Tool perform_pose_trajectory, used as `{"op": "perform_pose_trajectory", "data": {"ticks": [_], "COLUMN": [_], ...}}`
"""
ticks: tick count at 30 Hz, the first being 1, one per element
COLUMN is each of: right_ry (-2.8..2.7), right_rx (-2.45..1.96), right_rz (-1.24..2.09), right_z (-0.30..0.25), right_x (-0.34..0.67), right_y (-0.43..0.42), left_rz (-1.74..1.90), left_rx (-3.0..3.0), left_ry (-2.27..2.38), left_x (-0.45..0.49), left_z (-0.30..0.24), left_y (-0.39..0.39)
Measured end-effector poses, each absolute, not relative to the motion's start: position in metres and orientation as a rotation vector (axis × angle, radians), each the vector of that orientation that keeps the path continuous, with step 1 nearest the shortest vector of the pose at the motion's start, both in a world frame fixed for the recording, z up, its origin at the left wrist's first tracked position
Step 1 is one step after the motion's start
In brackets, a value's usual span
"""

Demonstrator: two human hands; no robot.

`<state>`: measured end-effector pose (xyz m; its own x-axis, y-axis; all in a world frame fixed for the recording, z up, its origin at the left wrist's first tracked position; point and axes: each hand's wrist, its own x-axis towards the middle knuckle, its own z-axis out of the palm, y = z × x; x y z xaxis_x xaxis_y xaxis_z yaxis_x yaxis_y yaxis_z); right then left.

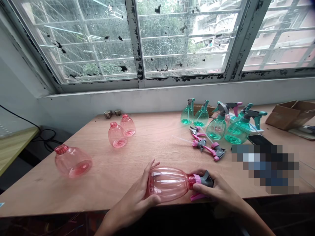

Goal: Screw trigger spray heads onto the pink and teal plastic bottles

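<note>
my left hand (139, 193) wrapped round the rounded base of a glossy, ribbed pink bottle (168, 185) | my right hand (219, 190) clamped on its grey-and-pink plastic sprayer (206, 179) | bottle sideways at the wood-grained table's (152, 137) near edge

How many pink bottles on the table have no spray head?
3: the front-left bottle, the middle bottle and the rear bottle beside it. The held bottle has a spray head. Others may hide behind the green bottles.
</note>
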<state>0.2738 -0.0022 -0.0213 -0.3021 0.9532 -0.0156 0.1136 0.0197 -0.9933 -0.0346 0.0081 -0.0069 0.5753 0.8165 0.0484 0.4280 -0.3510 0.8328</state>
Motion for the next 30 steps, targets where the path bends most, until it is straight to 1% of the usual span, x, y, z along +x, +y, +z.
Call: {"op": "perform_pose_trajectory", "data": {"ticks": [7, 16, 30], "right_ry": [-1.407, -1.455, -1.403], "right_rx": [-1.158, -1.158, -1.167], "right_rz": [1.496, 1.412, 1.493], "right_z": [-0.0224, -0.0195, -0.0189], "right_x": [0.2726, 0.271, 0.2715], "right_y": [-0.0039, -0.0029, -0.0038], "left_rz": [0.533, 0.508, 0.519], "left_rx": [2.015, 2.01, 1.955], "left_ry": [1.086, 1.099, 1.085], "left_x": [-0.0292, -0.0303, -0.0297], "left_z": [-0.0036, -0.0025, 0.0004], "left_y": [0.0061, 0.0055, 0.0058]}}
